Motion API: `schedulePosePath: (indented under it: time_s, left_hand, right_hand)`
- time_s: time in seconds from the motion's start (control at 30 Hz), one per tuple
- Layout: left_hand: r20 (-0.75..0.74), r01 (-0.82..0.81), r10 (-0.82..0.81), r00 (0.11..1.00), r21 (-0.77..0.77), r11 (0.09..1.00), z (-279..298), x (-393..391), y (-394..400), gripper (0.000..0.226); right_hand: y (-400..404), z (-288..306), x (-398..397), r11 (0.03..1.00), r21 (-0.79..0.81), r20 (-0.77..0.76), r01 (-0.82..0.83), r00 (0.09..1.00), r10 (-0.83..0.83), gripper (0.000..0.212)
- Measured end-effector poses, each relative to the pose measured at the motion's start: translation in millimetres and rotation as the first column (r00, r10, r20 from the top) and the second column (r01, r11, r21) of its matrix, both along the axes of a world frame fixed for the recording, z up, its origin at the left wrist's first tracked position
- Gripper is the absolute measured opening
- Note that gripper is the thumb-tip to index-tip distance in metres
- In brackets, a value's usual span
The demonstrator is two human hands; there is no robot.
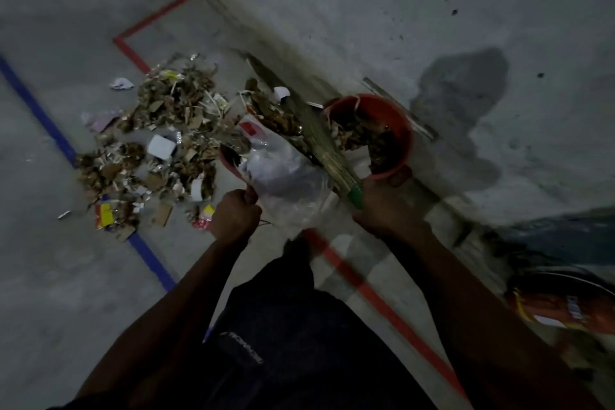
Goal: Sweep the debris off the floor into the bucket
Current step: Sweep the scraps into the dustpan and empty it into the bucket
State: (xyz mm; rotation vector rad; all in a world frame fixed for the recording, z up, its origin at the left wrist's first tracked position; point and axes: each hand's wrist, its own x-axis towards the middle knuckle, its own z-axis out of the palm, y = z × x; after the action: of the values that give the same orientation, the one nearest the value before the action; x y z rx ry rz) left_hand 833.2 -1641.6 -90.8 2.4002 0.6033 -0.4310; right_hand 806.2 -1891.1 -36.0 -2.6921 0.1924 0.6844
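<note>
The left hand [235, 214] is curled round the handle of a red dustpan [229, 160], which carries a crumpled clear plastic bag [283, 173]. The right hand [382, 206] grips the green handle end of a straw broom [319, 143] whose bristles point toward 11 o'clock, and its thumb rests on the rim of the red bucket [396, 130]. The bucket stands at about 1 o'clock from the hands, by the wall, already holding scraps. The debris [159, 130], paper, card and dry leaves, lies on the floor [66, 276] at 10 o'clock, across the blue tape line [36, 103].
</note>
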Motion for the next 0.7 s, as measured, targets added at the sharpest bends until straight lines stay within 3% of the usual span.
schedulePosePath:
  time_s: [0.1,0.17,0.37,0.53,0.7]
  left_hand:
    - [-0.012,0.095,-0.096,0.995,-0.022,0.995,-13.4,29.6,-41.6,0.021]
    - [-0.042,0.140,-0.140,0.989,-0.018,0.990,-25.5,52.4,-71.6,0.010]
    - [-0.162,0.235,-0.240,0.957,-0.054,0.971,-59.2,121.1,-155.4,0.004]
    - [-0.195,0.314,-0.334,0.922,-0.124,0.941,-70.6,156.6,-202.1,0.005]
    - [-0.290,0.260,-0.318,0.903,-0.222,0.940,-71.0,177.1,-237.6,0.014]
  right_hand:
    - [-41.4,-6.7,13.9,0.998,-0.057,0.068,0.017,0.998,-0.014,0.023]
    - [-70.0,-16.3,30.7,0.996,-0.080,0.034,0.031,0.999,-0.029,0.020]
    - [-147.5,-42.9,84.3,0.979,-0.031,-0.139,0.204,0.969,-0.206,0.048]
    - [-193.7,-49.8,114.5,0.975,-0.083,-0.216,0.204,0.952,-0.217,0.053]
    - [-225.7,-59.0,137.3,0.959,-0.140,-0.274,0.247,0.921,-0.277,0.060]
